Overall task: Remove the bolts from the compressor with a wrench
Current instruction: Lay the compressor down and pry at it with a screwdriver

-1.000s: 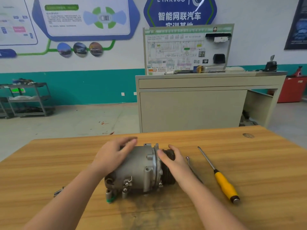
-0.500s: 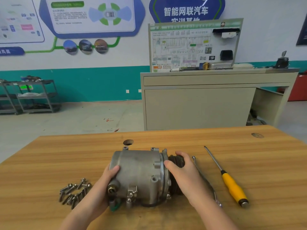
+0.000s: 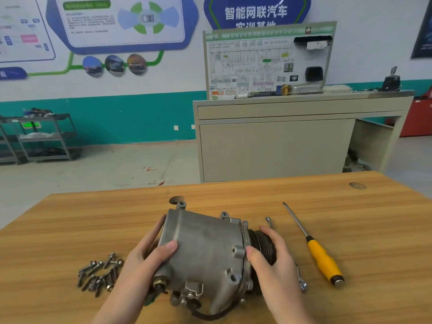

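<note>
A grey metal compressor point(image 3: 205, 251) lies on its side on the wooden table point(image 3: 350, 218), tilted with its left end raised toward the far side. My left hand point(image 3: 149, 258) grips its left end cap, thumb on top. My right hand point(image 3: 268, 256) holds the black pulley end point(image 3: 261, 242) on the right. A pile of several loose bolts point(image 3: 100, 274) lies on the table left of the compressor. A thin wrench point(image 3: 268, 222) lies just right of my right hand, partly hidden by it.
A screwdriver with a yellow handle point(image 3: 323, 260) lies to the right of the wrench. A beige workbench point(image 3: 292, 136) with a display board stands beyond the table. A metal shelf cart point(image 3: 39, 136) stands at the far left wall.
My left hand slid from the top of the compressor to its left end. Both hands turned and tilted the compressor. The view shifted, bringing the bolt pile into sight.
</note>
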A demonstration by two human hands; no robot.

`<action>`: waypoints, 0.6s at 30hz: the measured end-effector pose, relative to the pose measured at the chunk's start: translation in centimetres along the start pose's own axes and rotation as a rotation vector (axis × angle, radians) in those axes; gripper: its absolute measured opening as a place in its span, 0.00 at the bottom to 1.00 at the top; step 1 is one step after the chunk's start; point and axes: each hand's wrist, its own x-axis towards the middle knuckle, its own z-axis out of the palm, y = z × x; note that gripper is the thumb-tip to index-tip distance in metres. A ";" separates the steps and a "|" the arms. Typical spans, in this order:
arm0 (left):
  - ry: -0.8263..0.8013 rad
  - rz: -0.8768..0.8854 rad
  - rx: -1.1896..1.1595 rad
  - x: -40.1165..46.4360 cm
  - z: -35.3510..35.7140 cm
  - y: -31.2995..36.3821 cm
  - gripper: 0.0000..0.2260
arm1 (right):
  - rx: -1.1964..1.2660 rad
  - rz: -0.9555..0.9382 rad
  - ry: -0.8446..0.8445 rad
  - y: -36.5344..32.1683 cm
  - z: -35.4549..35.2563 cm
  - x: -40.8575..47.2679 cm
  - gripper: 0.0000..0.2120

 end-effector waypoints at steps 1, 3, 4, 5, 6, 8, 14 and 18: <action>0.007 0.017 0.016 -0.2 0.3 0.3 0.42 | 0.002 0.000 0.007 0.2 -0.1 -0.2 0.21; 0.007 0.057 0.047 -0.4 0.9 1.0 0.40 | 0.037 -0.004 0.053 0.6 -0.1 -0.5 0.20; 0.004 0.075 0.067 -0.4 1.2 1.3 0.39 | 0.067 -0.011 0.085 0.7 -0.1 -0.6 0.19; -0.006 0.086 0.093 -0.4 1.5 1.7 0.40 | 0.101 -0.007 0.113 0.7 0.0 -0.7 0.20; -0.017 0.093 0.123 -0.3 1.9 2.2 0.41 | 0.136 0.008 0.139 0.8 0.0 -0.7 0.23; -0.035 0.103 0.183 0.2 2.6 3.4 0.41 | 0.246 0.054 0.171 1.2 0.1 -0.3 0.25; -0.147 0.133 0.446 2.2 5.6 6.9 0.42 | 0.334 -0.032 0.216 1.9 -0.2 -0.3 0.22; -0.281 0.178 0.670 3.5 8.2 8.0 0.45 | 0.046 -0.451 0.120 0.4 -3.4 0.9 0.32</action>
